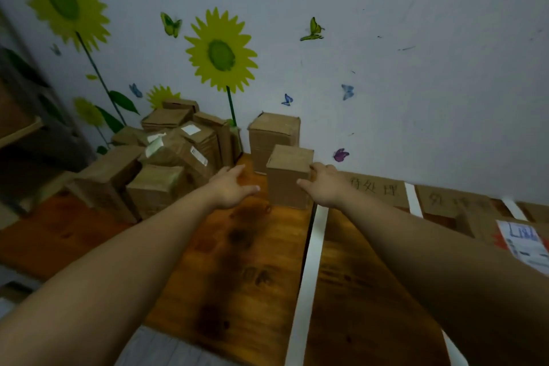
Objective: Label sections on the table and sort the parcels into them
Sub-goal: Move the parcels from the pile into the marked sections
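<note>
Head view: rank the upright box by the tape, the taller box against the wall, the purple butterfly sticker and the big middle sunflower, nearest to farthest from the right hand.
From the right hand:
1. Upright box, touching its fingers, just left.
2. Purple butterfly sticker, on the wall just above.
3. Taller box, behind, up-left.
4. Middle sunflower, high on the wall, left.

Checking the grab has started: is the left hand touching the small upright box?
Apart. In the head view, bare wooden table shows between the open left hand and the small upright box.
</note>
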{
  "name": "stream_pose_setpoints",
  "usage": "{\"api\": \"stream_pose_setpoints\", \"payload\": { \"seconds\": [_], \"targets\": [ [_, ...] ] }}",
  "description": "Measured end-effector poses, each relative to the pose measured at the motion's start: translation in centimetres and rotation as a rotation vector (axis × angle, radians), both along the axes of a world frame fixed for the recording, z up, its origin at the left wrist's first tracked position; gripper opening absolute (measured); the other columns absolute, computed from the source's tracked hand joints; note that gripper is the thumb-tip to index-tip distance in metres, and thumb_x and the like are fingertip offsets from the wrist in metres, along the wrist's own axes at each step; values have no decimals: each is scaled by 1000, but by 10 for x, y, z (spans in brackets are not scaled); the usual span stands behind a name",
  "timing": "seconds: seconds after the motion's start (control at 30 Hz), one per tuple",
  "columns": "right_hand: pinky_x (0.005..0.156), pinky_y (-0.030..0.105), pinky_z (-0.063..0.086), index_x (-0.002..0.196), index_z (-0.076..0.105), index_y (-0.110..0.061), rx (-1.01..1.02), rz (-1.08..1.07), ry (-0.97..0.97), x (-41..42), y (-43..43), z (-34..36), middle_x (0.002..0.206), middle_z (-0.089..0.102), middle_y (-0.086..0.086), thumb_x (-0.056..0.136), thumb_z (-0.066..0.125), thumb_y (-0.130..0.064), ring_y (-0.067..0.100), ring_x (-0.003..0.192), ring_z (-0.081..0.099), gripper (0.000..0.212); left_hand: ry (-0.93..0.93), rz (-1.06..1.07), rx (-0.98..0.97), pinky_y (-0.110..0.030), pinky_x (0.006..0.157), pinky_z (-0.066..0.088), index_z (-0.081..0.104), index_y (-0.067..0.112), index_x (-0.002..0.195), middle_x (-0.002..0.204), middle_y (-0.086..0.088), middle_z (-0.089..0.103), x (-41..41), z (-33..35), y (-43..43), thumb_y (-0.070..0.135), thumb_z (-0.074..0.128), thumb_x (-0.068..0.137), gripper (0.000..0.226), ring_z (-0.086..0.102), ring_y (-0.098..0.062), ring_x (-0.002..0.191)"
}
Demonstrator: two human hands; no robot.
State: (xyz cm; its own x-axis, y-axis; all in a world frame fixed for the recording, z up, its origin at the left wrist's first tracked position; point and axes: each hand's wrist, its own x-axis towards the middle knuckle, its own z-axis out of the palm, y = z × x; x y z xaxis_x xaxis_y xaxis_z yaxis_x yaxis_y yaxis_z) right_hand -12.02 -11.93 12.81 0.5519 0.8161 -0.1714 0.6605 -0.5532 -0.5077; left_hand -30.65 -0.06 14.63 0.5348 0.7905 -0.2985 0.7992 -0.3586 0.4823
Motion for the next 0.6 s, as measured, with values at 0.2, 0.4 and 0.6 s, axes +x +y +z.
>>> {"api": "stream_pose_setpoints", "payload": {
  "seconds": [0.2, 0.4, 0.6],
  "targets": [
    [103, 48, 45, 150, 12, -22, 128, -152, 393, 44, 68, -43, 146, 37, 12, 85, 63, -45, 32, 128, 45, 85, -123, 65, -196, -39, 110, 29, 16, 24, 150, 156, -6, 21, 73, -30, 52, 43, 59, 89, 77, 27, -29, 140],
    [107, 45, 39, 152, -7, -20, 205, -281, 603, 51, 96, -73, 150, 28, 10, 87, 65, -34, 33, 135, 36, 98, -258, 143, -376, -39, 108, 36, 18, 22, 150, 150, -5, 35, 120, -63, 77, 41, 56, 91, 73, 44, -25, 126],
    [92, 48, 47, 144, 27, -21, 86, -427, 812, 25, 86, -62, 132, 45, 12, 92, 38, -64, 33, 115, 49, 68, -133, 99, -612, -29, 61, 47, 59, 18, 107, 94, -12, 62, 96, -61, 79, 72, 22, 88, 68, 59, -27, 79]
  ]
}}
